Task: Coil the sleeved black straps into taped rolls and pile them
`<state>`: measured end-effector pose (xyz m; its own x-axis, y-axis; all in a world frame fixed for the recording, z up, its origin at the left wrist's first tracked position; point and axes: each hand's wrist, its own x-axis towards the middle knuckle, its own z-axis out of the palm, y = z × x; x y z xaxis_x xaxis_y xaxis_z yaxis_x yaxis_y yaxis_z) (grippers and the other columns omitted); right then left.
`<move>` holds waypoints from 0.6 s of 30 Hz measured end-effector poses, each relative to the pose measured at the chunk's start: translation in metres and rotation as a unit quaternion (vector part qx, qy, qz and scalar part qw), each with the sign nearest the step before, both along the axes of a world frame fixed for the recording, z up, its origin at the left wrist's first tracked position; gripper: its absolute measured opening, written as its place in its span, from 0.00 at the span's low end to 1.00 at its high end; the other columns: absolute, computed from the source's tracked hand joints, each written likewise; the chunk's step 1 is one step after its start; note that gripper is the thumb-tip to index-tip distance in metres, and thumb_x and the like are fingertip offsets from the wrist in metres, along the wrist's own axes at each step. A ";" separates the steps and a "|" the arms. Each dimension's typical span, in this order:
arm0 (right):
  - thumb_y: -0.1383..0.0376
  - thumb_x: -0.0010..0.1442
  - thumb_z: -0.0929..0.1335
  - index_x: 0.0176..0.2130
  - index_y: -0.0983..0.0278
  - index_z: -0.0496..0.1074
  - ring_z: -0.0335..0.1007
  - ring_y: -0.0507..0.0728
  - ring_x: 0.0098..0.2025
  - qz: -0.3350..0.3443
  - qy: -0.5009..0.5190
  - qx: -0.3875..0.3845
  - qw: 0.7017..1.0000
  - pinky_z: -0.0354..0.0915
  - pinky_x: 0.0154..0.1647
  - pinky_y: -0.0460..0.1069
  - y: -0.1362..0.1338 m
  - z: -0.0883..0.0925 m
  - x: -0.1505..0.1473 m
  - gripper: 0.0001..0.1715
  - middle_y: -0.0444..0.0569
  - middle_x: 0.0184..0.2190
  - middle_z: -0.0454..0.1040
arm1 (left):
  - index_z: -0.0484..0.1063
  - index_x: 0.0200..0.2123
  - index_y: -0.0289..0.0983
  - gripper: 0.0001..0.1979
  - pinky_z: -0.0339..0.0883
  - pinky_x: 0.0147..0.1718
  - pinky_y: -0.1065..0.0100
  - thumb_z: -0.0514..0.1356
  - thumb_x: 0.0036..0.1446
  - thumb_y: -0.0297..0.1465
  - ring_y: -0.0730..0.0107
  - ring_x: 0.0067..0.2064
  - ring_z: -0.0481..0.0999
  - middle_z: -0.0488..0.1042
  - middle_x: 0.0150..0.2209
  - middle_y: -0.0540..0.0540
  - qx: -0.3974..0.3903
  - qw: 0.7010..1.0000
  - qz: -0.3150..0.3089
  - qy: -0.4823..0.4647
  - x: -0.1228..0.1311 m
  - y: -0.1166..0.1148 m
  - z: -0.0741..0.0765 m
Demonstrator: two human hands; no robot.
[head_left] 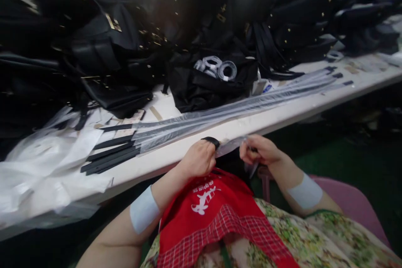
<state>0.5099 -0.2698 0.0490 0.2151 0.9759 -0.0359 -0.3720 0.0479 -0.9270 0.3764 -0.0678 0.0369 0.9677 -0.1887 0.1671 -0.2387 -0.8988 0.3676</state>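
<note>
My left hand is closed round the end of a black strap at the table's front edge. My right hand pinches a clear plastic sleeve that reaches toward the strap's end. Both hands hover over my lap, above a red apron. On the white table lie several long black straps in clear sleeves, with their bare black ends pointing left.
A large heap of black bags fills the back of the table. One open bag holds rolls of grey tape. Crumpled clear plastic lies at the left. A pink chair is at my right.
</note>
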 end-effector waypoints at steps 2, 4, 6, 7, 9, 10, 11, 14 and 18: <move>0.46 0.64 0.62 0.31 0.71 0.76 0.47 0.47 0.12 0.009 -0.013 -0.007 1.000 0.58 0.19 0.45 -0.004 0.004 0.017 0.32 0.33 0.09 0.46 | 0.72 0.36 0.32 0.12 0.69 0.40 0.56 0.50 0.61 0.30 0.54 0.36 0.76 0.76 0.31 0.37 0.028 0.999 -0.014 0.027 -0.008 -0.016 0.005; 0.47 0.64 0.62 0.32 0.71 0.76 0.48 0.47 0.12 0.015 -0.065 -0.033 0.997 0.61 0.21 0.46 -0.009 0.007 0.035 0.31 0.34 0.10 0.52 | 0.70 0.30 0.35 0.15 0.67 0.34 0.60 0.48 0.64 0.32 0.58 0.30 0.73 0.72 0.26 0.41 0.002 0.998 0.030 0.061 -0.012 -0.023 0.012; 0.50 0.63 0.64 0.37 0.71 0.75 0.56 0.47 0.16 -0.017 -0.177 -0.070 0.982 0.64 0.24 0.46 -0.013 0.012 0.046 0.26 0.39 0.16 0.65 | 0.69 0.28 0.36 0.16 0.63 0.30 0.64 0.48 0.65 0.35 0.63 0.27 0.70 0.70 0.24 0.45 -0.101 0.986 0.063 0.116 -0.013 -0.023 0.017; 0.53 0.61 0.66 0.41 0.71 0.74 0.62 0.48 0.20 -0.045 -0.252 -0.082 0.963 0.66 0.28 0.47 -0.014 0.014 0.047 0.23 0.44 0.23 0.71 | 0.69 0.29 0.36 0.17 0.61 0.27 0.67 0.48 0.66 0.37 0.66 0.25 0.68 0.68 0.22 0.47 -0.182 0.968 0.068 0.156 -0.013 -0.022 0.019; 0.61 0.55 0.72 0.50 0.70 0.70 0.71 0.53 0.35 -0.092 -0.397 -0.079 0.910 0.69 0.41 0.50 -0.012 0.017 0.038 0.25 0.52 0.40 0.75 | 0.69 0.31 0.36 0.19 0.55 0.22 0.71 0.48 0.66 0.41 0.72 0.20 0.60 0.60 0.18 0.53 -0.378 0.890 0.073 0.246 -0.010 -0.022 0.023; 0.65 0.52 0.73 0.54 0.69 0.68 0.71 0.56 0.43 -0.097 -0.452 -0.065 0.885 0.67 0.48 0.51 -0.009 0.016 0.030 0.30 0.54 0.46 0.74 | 0.69 0.31 0.36 0.19 0.53 0.21 0.72 0.48 0.66 0.43 0.75 0.19 0.56 0.55 0.17 0.56 -0.471 0.832 0.077 0.283 -0.008 -0.023 0.026; 0.68 0.51 0.73 0.56 0.69 0.66 0.70 0.58 0.49 -0.089 -0.487 -0.050 0.867 0.64 0.53 0.52 -0.004 0.013 0.020 0.33 0.55 0.49 0.73 | 0.69 0.31 0.36 0.19 0.53 0.20 0.73 0.49 0.66 0.43 0.76 0.18 0.52 0.51 0.16 0.58 -0.550 0.772 0.080 0.310 -0.005 -0.025 0.030; 0.74 0.56 0.68 0.52 0.67 0.68 0.71 0.56 0.48 -0.050 -0.494 -0.060 0.866 0.65 0.50 0.49 0.010 -0.002 -0.003 0.23 0.53 0.48 0.75 | 0.70 0.31 0.35 0.17 0.62 0.25 0.72 0.52 0.65 0.40 0.79 0.17 0.51 0.47 0.15 0.59 -0.688 0.646 0.065 0.325 0.005 -0.034 0.045; 0.75 0.60 0.63 0.45 0.67 0.72 0.74 0.55 0.40 -0.088 -0.495 -0.127 0.855 0.64 0.40 0.47 0.011 -0.013 0.004 0.14 0.50 0.40 0.78 | 0.73 0.32 0.34 0.16 0.65 0.27 0.72 0.54 0.64 0.39 0.80 0.16 0.54 0.51 0.14 0.59 -0.709 0.611 0.049 0.348 0.011 -0.038 0.054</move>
<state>0.5139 -0.2589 0.0356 0.4059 0.9129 0.0432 0.5934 -0.2273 -0.7721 0.3874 -0.1058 0.0909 0.8923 -0.2678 -0.3635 0.4491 0.4437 0.7755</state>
